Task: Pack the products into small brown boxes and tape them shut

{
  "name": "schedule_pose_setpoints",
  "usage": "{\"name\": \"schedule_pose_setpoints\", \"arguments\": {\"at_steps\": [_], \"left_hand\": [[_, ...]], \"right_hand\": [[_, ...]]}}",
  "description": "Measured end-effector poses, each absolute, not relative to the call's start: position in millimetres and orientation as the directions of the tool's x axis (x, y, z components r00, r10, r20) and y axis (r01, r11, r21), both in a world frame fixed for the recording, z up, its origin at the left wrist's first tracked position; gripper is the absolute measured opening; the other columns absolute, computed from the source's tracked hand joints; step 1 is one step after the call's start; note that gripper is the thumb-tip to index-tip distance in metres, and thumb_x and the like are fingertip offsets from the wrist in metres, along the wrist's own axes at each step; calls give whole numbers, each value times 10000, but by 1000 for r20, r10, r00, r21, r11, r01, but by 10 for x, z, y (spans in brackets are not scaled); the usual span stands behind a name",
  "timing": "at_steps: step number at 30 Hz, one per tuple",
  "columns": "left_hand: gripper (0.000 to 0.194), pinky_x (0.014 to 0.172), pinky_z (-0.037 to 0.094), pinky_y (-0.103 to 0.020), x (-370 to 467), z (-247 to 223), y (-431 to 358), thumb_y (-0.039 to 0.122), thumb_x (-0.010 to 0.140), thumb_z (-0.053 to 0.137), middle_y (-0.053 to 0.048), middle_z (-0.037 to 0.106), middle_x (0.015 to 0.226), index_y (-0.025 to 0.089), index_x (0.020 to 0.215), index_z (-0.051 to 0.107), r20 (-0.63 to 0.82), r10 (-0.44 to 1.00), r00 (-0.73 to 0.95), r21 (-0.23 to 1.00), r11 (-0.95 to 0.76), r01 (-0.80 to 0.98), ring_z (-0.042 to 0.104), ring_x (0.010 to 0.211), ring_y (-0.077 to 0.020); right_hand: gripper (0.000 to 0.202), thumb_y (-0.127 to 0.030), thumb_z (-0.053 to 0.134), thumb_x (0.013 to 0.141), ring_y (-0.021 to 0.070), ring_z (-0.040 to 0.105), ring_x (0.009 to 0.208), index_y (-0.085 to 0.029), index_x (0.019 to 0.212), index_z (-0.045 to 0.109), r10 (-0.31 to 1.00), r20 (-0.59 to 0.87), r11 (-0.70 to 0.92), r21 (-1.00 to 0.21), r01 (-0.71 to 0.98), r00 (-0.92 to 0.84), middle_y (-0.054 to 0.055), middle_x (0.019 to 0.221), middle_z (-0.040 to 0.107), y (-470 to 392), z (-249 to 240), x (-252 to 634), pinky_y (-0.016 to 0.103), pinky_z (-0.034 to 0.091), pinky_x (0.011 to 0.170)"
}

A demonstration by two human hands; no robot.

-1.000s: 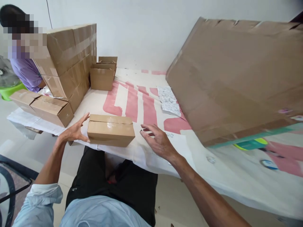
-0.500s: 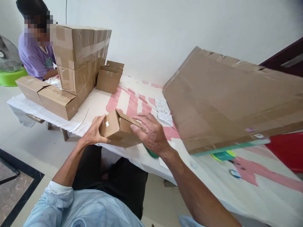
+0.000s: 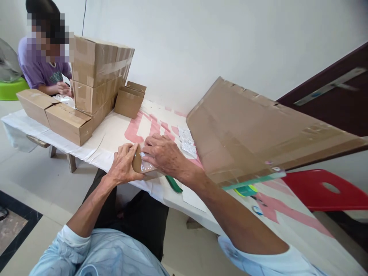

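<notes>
A small brown cardboard box (image 3: 137, 164) is held at the table's near edge, partly hidden by both hands. My left hand (image 3: 122, 165) grips its left side, thumb below and fingers over the top. Across the top and right of the box lies my right hand (image 3: 162, 155), its fingers curled down against it. Shiny clear plastic (image 3: 146, 166) shows just below the right fingers; whether it is tape or a bag I cannot tell. A dark green curved object (image 3: 174, 184) lies on the table beside my right wrist.
Taped cartons (image 3: 94, 63) are stacked at the left, with long boxes (image 3: 69, 122) before them and an open box (image 3: 129, 101) behind. A co-worker (image 3: 43, 69) sits beyond. A big cardboard sheet (image 3: 244, 130) leans at the right, near a red stool (image 3: 324, 188).
The small box has turned, and clear plastic now shows on it. My right hand has moved left and curled over the box, closer to my left hand. The view has shifted right.
</notes>
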State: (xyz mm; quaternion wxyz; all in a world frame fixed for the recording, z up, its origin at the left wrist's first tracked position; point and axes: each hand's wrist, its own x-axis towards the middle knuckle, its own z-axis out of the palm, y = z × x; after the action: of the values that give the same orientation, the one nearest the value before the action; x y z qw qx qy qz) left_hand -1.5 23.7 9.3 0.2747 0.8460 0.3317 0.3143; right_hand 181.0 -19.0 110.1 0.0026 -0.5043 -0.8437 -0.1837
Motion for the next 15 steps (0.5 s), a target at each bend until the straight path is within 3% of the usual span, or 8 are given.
{"name": "schedule_pose_setpoints", "arguments": {"at_steps": [8,15], "left_hand": [[1149,1103,459,-614,52,164,126,479,632,942,-169,514,1480,283,1618,384,370,726,580,646,-650,401,467,1407,-443],[1144,1082,463,-601,84,218,66,449,623,945,-187,517,1484,259,1607,393,359,732,579,624,-650,434,474,1393,-447]], "right_hand": [[98,-229,701,996,280,551,1011,-186,966,785,839,238,386,373,843,-489,116,1024,705,-305,1044,1864,401,406,873],[191,-172,626,1025,278,565,1009,-184,912,780,836,254,390,348,853,-486,116,991,708,-407,1026,1882,406,394,869]]}}
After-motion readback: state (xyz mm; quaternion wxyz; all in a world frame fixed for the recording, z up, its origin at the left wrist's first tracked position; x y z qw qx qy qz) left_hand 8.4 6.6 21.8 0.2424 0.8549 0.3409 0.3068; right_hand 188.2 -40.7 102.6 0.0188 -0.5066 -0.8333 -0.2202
